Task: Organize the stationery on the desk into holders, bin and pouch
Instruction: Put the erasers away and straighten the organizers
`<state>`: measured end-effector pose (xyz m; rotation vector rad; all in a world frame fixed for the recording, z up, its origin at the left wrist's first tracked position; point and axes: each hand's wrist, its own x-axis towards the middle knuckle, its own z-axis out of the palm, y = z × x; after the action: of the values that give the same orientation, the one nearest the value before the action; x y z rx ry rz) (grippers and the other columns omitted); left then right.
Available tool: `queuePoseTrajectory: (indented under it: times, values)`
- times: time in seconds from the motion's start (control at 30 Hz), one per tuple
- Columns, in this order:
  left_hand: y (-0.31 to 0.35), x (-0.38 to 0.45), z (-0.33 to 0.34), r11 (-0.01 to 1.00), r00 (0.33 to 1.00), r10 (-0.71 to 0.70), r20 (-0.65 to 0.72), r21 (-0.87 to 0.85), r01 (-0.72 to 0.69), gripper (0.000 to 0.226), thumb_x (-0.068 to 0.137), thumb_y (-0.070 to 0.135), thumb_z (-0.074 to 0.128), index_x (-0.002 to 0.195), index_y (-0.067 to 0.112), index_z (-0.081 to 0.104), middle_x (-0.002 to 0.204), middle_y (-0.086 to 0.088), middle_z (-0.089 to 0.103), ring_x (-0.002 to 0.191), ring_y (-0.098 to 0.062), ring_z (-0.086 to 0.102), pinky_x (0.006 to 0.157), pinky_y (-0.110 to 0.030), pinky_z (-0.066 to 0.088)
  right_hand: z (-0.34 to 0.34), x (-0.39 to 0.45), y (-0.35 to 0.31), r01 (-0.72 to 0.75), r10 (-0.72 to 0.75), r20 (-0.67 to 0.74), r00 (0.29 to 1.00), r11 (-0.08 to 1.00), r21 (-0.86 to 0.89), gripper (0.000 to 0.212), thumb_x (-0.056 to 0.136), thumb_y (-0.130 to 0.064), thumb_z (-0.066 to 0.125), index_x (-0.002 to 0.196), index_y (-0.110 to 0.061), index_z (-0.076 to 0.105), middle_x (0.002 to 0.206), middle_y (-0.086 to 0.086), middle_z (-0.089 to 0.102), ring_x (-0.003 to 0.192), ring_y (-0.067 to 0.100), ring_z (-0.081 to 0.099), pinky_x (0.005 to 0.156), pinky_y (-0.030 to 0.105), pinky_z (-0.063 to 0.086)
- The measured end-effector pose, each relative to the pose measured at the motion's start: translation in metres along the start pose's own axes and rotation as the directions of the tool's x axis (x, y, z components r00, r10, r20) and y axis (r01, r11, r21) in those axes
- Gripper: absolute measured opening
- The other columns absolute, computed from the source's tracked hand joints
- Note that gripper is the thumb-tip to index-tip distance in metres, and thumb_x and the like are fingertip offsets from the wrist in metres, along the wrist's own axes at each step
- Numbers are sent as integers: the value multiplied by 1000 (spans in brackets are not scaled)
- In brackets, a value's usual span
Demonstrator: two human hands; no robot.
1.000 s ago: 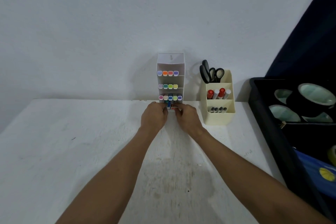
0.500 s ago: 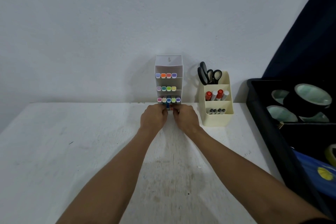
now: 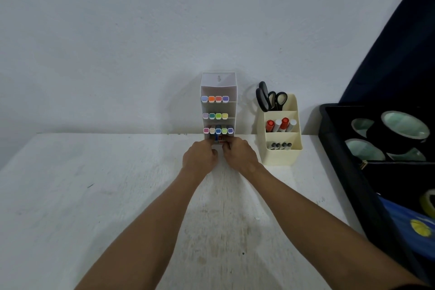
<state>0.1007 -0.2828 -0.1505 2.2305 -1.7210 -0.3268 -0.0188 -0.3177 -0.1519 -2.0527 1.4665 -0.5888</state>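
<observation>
Just above the middle of the frame, a white tiered marker holder (image 3: 219,106) stands against the wall at the back of the bench (image 3: 94,195). Its top two tiers each show a row of four coloured caps, and the lowest tier (image 3: 218,130) shows five. Right below that row, a small blue and red item (image 3: 219,139) sits between the fingertips of both hands; it is too small and too covered to name for certain.

The left hand (image 3: 200,156) and right hand (image 3: 240,154) are side by side, nearly touching, with fingers curled in toward that item at the holder's base. They seem to pinch it, though the fingertips themselves are hidden.

Over the last second the hands have stayed at the same spot on the holder, only drawing a little closer together, while the view has drifted slightly. That suggests a small fitting or straightening step at the bottom tier, not a new pickup, so the marker part of the task looks close to done.

To the right stands a cream pen holder (image 3: 280,148) with black scissors (image 3: 270,99) in the back, red and white markers (image 3: 280,125) in the middle and dark pens (image 3: 280,145) in front. At the right edge, a black bin (image 3: 339,148) holds rolls of tape (image 3: 404,125).
</observation>
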Motion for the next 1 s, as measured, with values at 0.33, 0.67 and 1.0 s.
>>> queuePoseTrajectory:
  times: [0.33,0.67,1.0]
  values:
    - [11,-37,-31,998,999,-22,28,-51,23,44,94,28,51,137,22,46,119,-3,65,93,-21,65,81,-29,52,-31,-39,-12,61,-61,38,997,998,-11,48,96,-15,47,144,-20,40,118,11,67,93,26,65,83,29,51]
    - [39,-46,-93,908,962,-153,-227,-417,45,49,93,27,56,136,11,38,131,-12,53,114,-24,54,84,-29,45,-144,-85,-36,178,-111,-387,916,974,142,17,93,-11,51,95,-8,68,64,2,61,52,10,54,55,21,50]
    - [46,-32,-69,821,981,-190,-25,-552,145,32,100,26,32,129,18,44,125,-10,59,99,-25,56,83,-34,44,-149,-39,41,-350,460,-114,881,793,499,24,99,-18,36,100,-11,58,112,16,61,95,26,57,87,39,49]
